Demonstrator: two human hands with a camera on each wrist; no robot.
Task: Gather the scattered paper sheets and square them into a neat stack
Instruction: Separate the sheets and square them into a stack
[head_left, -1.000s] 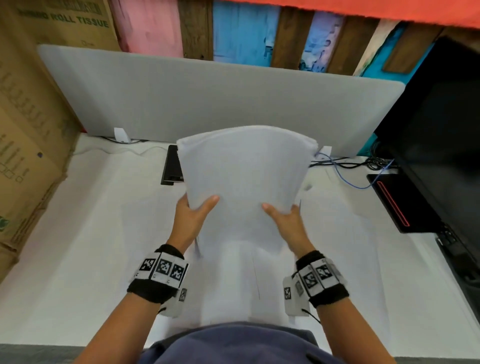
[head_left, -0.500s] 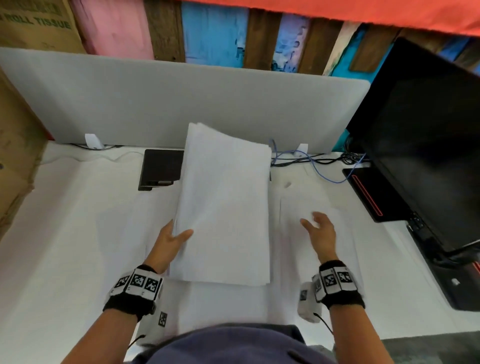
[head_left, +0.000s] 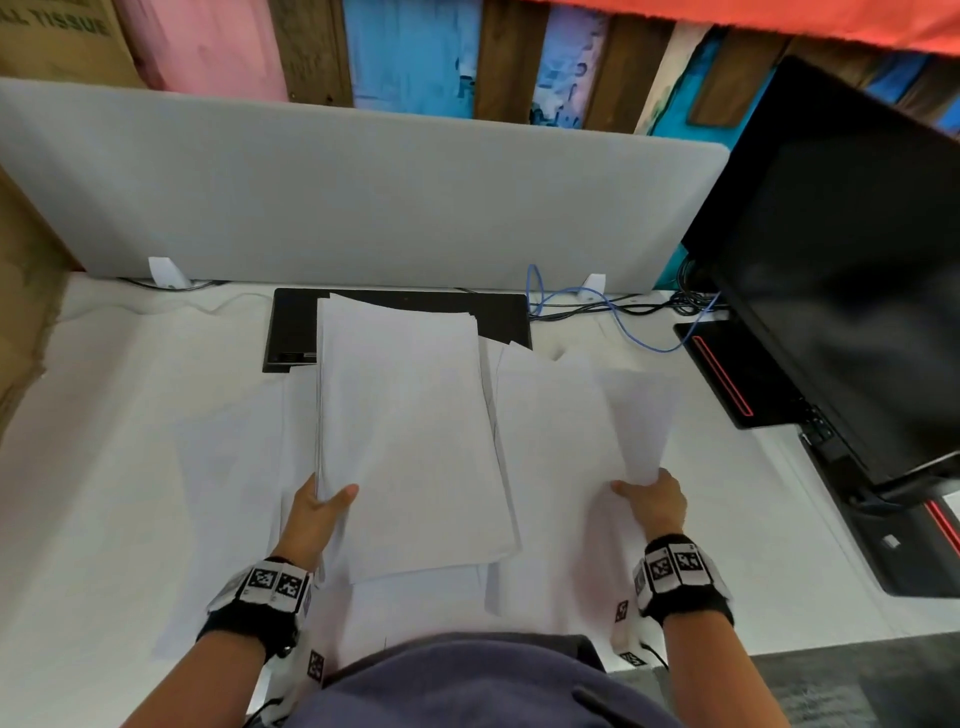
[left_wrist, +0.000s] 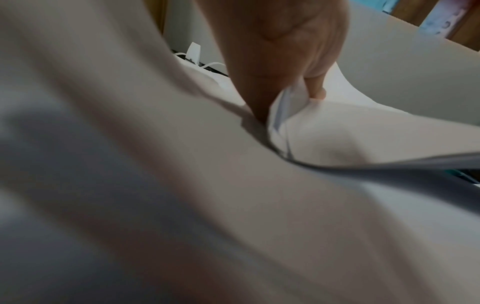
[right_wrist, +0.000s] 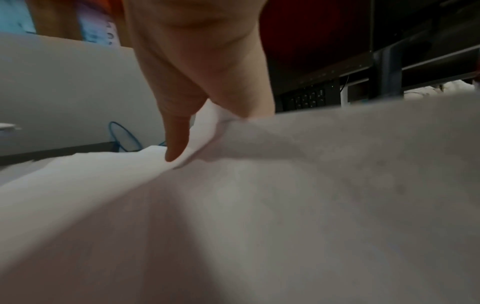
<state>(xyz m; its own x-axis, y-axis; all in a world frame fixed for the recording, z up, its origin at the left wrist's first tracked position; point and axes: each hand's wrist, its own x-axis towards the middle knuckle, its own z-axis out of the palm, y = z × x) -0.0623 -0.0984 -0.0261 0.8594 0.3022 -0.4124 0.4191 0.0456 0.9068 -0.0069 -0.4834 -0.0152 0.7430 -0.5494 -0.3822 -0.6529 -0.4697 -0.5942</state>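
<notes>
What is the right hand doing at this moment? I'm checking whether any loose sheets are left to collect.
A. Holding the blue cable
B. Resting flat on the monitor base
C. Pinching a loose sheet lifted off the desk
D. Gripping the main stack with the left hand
C: the right hand pinches the near edge of a loose sheet, while the left hand holds the stack.

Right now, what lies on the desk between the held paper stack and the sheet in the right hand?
In the head view, loose white sheets lie flat between the paper stack and the lifted sheet.
</notes>
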